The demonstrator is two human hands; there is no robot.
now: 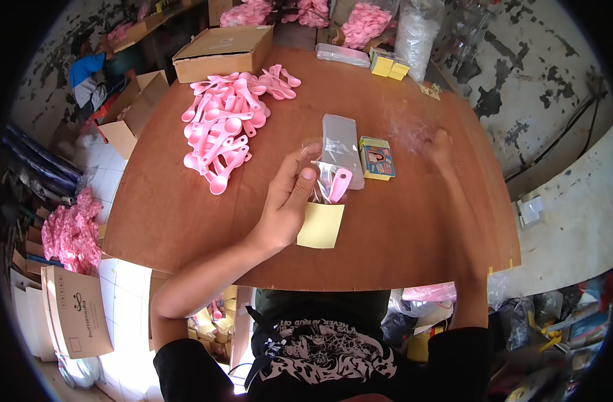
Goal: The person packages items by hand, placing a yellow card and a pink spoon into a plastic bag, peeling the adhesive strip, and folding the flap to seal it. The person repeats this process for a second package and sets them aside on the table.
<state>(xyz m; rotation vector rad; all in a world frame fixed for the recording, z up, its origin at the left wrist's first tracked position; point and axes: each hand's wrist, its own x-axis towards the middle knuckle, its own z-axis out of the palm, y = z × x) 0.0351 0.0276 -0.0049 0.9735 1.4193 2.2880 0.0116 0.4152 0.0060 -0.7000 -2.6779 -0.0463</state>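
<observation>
My left hand (286,201) is closed on a small clear plastic bag (323,175), its thumb on the near side. A pink spoon (340,184) shows inside the bag with its handle end up. A pale yellow card (320,226) is at the bag's lower end. Just beyond lies a stack of flat clear bags (341,137), with a stack of printed cards (377,159) beside it on the right. My right hand (442,151) is curled at the table's right side, by a wispy clear plastic heap (411,130); what its fingers hold is too blurred to make out.
Loose pink spoons (222,127) are piled on the table's left half. A cardboard box (222,50), yellow card stacks (389,65) and a large clear sack (419,37) stand at the back. Another person (88,74) is at the far left, near an open carton (135,110).
</observation>
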